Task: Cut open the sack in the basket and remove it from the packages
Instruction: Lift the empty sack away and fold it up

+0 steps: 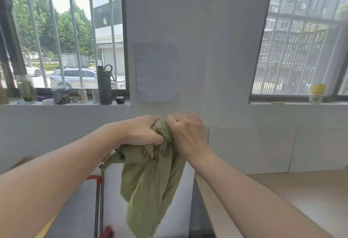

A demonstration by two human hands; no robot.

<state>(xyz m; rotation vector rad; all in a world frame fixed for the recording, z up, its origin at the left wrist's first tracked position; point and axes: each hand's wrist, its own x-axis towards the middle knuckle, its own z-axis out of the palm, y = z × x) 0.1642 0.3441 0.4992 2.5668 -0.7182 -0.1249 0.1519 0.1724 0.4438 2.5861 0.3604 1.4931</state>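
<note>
A limp green woven sack [150,185] hangs in the air at the middle of the head view, bunched at its top. My left hand [143,131] grips the bunched top from the left. My right hand [186,134] closes on the same bunch from the right, touching the left hand. The sack's loose end dangles down in front of a white surface. A metal frame with a red part [98,196], possibly the basket or a cart, stands below left. No packages and no cutting tool are in view.
A light wooden table [282,200] fills the lower right. A white wall with a paper sheet [156,72] faces me. The left windowsill holds jars, small bottles and a dark flask [104,85]. A yellow-lidded jar [317,93] sits on the right sill.
</note>
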